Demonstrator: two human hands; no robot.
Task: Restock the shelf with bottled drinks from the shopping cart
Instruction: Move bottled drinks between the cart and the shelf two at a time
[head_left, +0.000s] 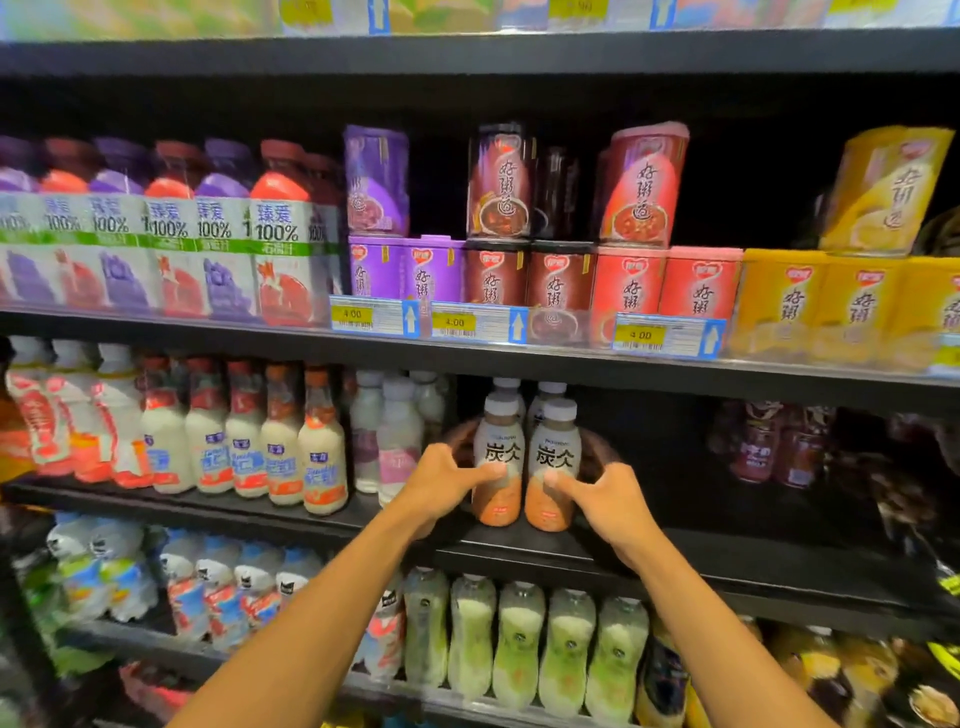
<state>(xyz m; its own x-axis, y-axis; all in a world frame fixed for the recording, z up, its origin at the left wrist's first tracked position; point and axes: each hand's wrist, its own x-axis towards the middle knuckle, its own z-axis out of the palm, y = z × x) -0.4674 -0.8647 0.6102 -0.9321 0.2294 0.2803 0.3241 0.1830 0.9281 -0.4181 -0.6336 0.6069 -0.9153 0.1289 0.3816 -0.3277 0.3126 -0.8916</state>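
Observation:
Two coffee-coloured drink bottles with grey caps and black characters stand side by side on the dark middle shelf (727, 561). My left hand (441, 483) grips the left bottle (497, 441), thumb across its front and fingers curled round its far side. My right hand (608, 499) grips the right bottle (555, 447) the same way. Both bottles are upright near the shelf's front edge and touch each other. The caps of two more of these bottles (506, 387) show right behind them. The shopping cart is out of view.
Pale pink-labelled bottles (397, 441) and cream milk bottles (322, 457) fill the shelf to the left. To the right is a dark open stretch of shelf, then dark jars (769, 447). Cans (628, 291) line the shelf above; green bottles (519, 644) stand below.

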